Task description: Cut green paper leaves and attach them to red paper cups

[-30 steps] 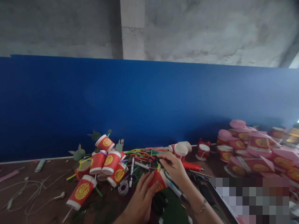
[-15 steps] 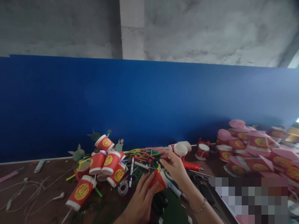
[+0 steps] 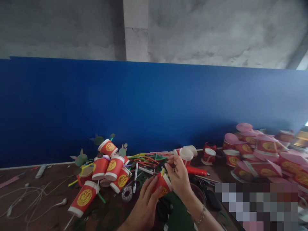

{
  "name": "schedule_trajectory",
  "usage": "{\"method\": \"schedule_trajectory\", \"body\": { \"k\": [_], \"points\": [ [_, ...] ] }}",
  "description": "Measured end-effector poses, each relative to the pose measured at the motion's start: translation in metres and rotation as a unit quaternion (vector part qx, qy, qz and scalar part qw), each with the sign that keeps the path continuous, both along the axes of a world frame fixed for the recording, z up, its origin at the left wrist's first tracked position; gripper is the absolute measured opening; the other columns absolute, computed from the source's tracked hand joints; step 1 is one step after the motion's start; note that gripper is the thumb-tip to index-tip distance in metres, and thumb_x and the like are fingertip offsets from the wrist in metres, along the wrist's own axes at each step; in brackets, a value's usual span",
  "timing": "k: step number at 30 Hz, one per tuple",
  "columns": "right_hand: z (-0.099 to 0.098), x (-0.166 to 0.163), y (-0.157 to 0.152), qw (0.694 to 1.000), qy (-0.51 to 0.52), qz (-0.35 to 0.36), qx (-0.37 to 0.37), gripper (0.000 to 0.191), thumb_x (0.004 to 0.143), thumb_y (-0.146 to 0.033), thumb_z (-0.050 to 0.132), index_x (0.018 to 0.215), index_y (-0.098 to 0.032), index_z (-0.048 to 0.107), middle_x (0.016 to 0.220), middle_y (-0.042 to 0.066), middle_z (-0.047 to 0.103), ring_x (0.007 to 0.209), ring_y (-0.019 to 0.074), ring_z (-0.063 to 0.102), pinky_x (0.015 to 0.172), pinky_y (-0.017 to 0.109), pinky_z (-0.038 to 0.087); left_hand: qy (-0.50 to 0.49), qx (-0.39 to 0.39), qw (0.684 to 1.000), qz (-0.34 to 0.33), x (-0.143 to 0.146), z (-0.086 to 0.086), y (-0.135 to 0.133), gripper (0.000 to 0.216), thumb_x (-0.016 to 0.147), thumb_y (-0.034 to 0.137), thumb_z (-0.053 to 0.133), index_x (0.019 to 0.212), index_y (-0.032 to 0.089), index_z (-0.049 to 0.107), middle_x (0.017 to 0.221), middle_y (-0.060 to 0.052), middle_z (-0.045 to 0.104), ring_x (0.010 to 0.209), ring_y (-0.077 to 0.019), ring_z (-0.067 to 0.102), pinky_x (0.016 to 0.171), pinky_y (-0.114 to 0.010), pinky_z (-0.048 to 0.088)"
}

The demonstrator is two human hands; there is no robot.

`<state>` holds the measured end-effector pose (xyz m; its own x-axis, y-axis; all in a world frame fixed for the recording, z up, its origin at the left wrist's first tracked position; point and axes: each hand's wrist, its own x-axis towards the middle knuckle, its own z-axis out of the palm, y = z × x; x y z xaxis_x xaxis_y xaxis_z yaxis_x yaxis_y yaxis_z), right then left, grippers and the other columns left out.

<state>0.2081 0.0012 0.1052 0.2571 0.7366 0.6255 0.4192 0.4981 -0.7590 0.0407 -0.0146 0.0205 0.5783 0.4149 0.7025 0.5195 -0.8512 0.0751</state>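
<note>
My left hand (image 3: 144,205) grips a small red paper cup (image 3: 163,186) with a gold emblem, tilted on its side, a yellow bit sticking out of its top. My right hand (image 3: 179,175) sits just right of the cup with fingers curled near its rim; whether it pinches anything is hard to tell. A heap of coloured straws (image 3: 146,159) lies just beyond the hands.
A pile of red cups (image 3: 109,166) with green paper leaves lies at left; a lone cup (image 3: 83,199) is nearer. Pink-lidded cups (image 3: 262,150) are heaped at right. White earphone cables (image 3: 33,199) trail at far left. A red pen (image 3: 197,171), tape roll (image 3: 127,193) and blue wall (image 3: 144,106) surround.
My right hand has drawn back from the straws toward the cup and lifted slightly. The left hand and cup stay almost still.
</note>
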Motion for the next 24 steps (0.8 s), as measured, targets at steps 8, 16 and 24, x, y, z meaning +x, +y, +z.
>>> {"method": "schedule_trajectory", "body": {
  "k": [8,16,24],
  "points": [
    [0.006,-0.006,-0.011,0.987,-0.157,0.003,0.027,0.036,0.086,-0.025,0.046,0.121,-0.023,0.052,0.120,0.008,0.059,0.113,0.0247,0.052,0.097,0.041,0.039,-0.146,-0.073,0.985,0.058,0.002,-0.003,0.006,0.052,0.085,0.005,0.039,0.134,0.022,0.031,0.141,-0.012,0.037,0.132,-0.0227,0.031,0.100,-0.045,0.040],
    [-0.013,-0.030,-0.012,0.944,-0.006,0.204,-0.260,0.043,0.082,-0.051,0.049,0.058,-0.018,0.063,0.049,0.001,0.061,0.050,0.0166,0.059,0.050,0.025,0.047,-0.369,-0.190,0.897,0.153,-0.001,-0.002,0.011,0.053,0.087,0.028,0.048,0.135,0.016,0.027,0.137,-0.018,0.038,0.128,-0.0279,0.036,0.101,-0.047,0.037],
    [-0.038,-0.051,-0.005,0.896,0.300,0.216,-0.247,0.049,0.062,-0.043,0.075,0.100,-0.016,0.060,0.089,0.007,0.070,0.083,0.0237,0.064,0.075,0.034,0.051,-0.449,-0.353,0.821,-0.014,0.005,-0.001,0.003,0.063,0.076,0.041,0.061,0.131,0.017,0.039,0.132,-0.016,0.048,0.123,-0.0292,0.044,0.101,-0.041,0.038]
  ]
}}
